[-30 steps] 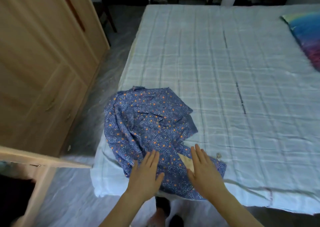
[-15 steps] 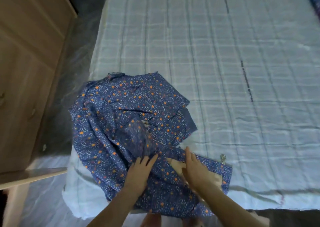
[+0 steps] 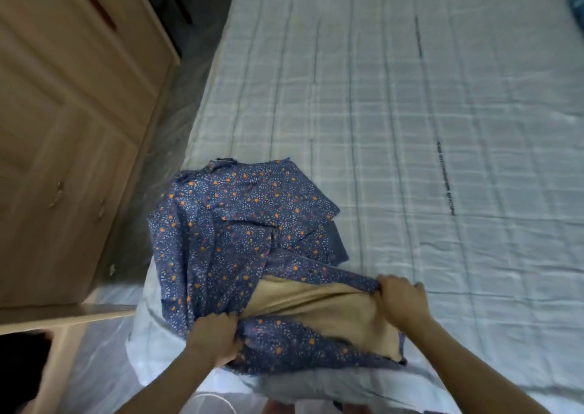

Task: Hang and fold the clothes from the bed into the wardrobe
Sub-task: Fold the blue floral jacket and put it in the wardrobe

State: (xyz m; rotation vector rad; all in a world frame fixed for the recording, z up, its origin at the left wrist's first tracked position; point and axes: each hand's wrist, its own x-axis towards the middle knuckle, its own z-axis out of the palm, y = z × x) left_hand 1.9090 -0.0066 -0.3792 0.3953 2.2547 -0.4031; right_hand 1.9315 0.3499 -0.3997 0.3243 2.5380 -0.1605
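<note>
Both hands have gone from lying flat on the blue flowered garment (image 3: 240,239) to gripping it. The left hand (image 3: 215,334) bunches fabric at about 7 o'clock of the heap, and the right hand (image 3: 401,300) pinches an edge at about 4 o'clock. Between them the cloth has been pulled apart, baring a tan lining (image 3: 316,303) that barely showed a second ago. I take this as the start of spreading it for folding or hanging. The garment sits at the bed's (image 3: 410,129) near left corner, spilling over the edge. The wardrobe (image 3: 63,129) stands at 9 o'clock, doors apparently closed. What kind of garment it is stays unclear, and a colourful item at 1 o'clock is cut off.
</note>
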